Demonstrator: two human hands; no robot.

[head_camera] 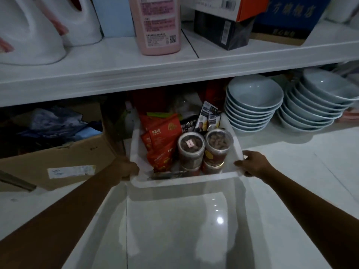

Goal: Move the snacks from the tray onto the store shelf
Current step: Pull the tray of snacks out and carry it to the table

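Snacks (165, 152): packets (163, 133), jars (191, 150) fill tray (182, 181).
Hands: left hand (127, 167), right hand (252, 164) each clasp a side rim.
Care: keep it level; jars could topple.

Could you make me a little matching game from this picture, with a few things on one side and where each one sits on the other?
Things:
1. pink bottle
2. pale bowls
3. cardboard box
4. red snack packets

Places:
A. inside the white tray
B. standing on the upper shelf
C. low at the left, below that shelf
D. stacked at the right, below that shelf

Pairs: 1-B, 2-D, 3-C, 4-A
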